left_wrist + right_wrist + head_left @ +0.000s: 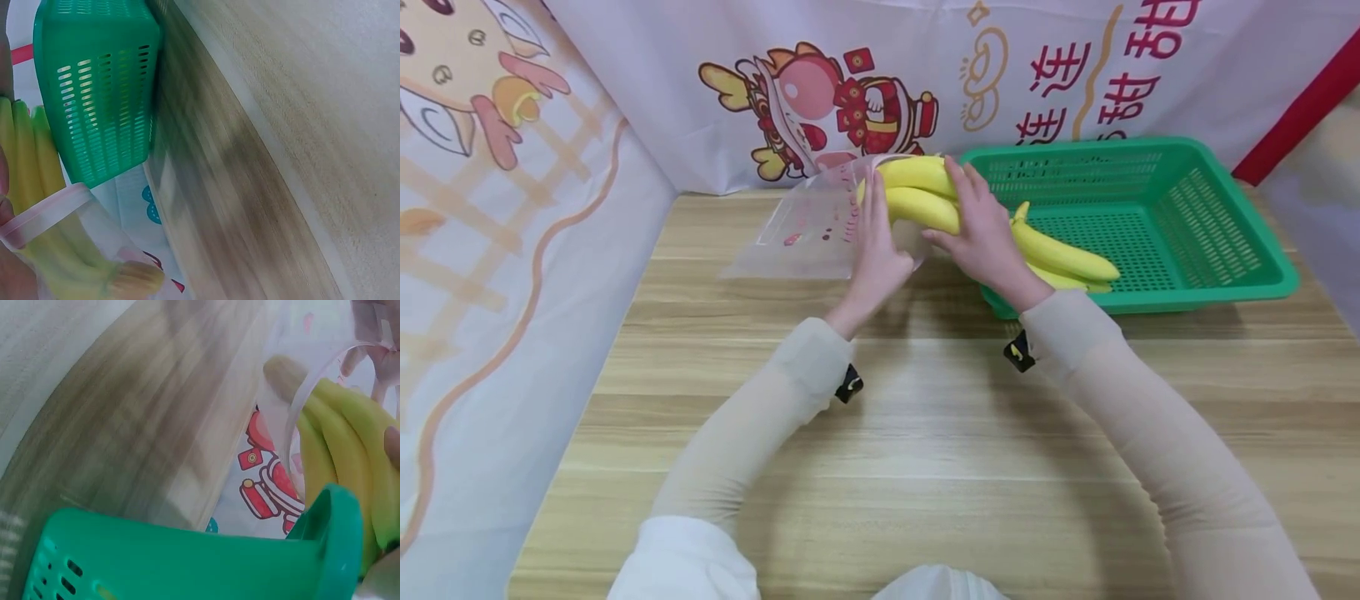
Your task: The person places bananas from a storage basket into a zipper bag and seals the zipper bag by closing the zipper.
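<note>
A bunch of yellow bananas (1060, 254) lies with its front end inside the mouth of a clear zip bag (805, 229) printed with small pink marks. My left hand (876, 250) holds the bag's open edge at the bananas' near side. My right hand (981, 229) grips the bunch around its middle, fingers over the top. The bunch's stem end reaches back over the green basket (1210, 250). The left wrist view shows the bananas (31, 156) passing through the bag's rim (44, 212). In the right wrist view the bananas (350, 437) sit inside the clear rim (306, 394).
The green slotted basket (100, 87) stands at the right rear of the wooden table (925, 433), close to the hands. Printed cloth walls (512, 292) close off the left side and the back. Bare tabletop stretches in front of the hands.
</note>
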The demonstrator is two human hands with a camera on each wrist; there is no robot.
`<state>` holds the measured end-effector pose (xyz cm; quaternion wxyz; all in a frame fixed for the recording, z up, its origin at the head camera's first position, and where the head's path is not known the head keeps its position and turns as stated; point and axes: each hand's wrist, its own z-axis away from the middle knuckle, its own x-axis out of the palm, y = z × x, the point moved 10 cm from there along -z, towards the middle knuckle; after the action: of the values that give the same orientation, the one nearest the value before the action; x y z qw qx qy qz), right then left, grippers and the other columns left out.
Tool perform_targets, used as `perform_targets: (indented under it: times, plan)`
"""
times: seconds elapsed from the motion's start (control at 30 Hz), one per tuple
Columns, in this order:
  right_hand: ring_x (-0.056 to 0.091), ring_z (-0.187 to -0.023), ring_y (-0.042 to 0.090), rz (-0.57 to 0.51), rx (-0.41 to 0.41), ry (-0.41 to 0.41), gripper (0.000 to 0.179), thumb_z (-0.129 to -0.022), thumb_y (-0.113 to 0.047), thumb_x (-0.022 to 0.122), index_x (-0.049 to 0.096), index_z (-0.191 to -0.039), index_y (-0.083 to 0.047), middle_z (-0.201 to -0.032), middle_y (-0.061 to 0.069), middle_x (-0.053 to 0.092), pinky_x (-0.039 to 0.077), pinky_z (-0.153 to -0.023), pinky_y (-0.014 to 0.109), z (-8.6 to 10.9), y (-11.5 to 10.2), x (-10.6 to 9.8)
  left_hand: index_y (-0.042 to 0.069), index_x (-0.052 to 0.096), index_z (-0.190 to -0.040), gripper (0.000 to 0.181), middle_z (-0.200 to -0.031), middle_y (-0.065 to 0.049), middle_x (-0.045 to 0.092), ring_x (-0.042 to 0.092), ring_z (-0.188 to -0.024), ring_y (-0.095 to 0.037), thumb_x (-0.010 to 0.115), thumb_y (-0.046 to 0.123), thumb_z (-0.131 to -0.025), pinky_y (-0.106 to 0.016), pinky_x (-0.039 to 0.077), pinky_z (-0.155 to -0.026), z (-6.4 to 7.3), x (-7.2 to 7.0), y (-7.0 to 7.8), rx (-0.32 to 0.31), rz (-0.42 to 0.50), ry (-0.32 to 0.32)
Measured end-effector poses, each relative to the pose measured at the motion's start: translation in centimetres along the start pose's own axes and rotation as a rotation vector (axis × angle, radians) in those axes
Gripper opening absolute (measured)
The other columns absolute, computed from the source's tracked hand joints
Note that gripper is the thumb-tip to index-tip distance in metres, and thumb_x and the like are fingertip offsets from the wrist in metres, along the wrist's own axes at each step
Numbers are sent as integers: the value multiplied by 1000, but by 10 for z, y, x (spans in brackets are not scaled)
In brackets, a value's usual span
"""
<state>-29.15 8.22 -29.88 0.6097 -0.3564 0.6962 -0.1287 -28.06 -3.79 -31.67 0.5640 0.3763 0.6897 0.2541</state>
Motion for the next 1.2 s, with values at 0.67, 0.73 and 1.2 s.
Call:
perform_targets:
  times: [0.67,0.73,1.2]
  plan:
    - [40,-131,37,22,118,-58,84,-82,-35,69,24,-152,-23,-153,21,30,34,-108,57,-10,13,9,17,-2,-155,101,-163,7,-7,-3,-151,-17,52,-13,-76,-36,5,-124,2,-1,-1,-11,48,25]
    - [43,-128,36,13,127,-87,85,-83,-36,69,21,-153,-25,-153,20,30,38,-106,55,-10,13,13,17,-2,-155,100,-163,8,-7,-2,-151,-17,52,-14,-76,-36,6,-124,2,-2,-1,-15,49,23]
    - [42,-118,29,-61,98,-233,85,-85,-36,65,17,-151,-10,-148,20,30,42,-102,49,-9,16,31,19,2,-155,95,-163,10,-2,0,-150,-9,49,-13,-79,-30,5,-123,-1,-4,-6,-66,62,-11]
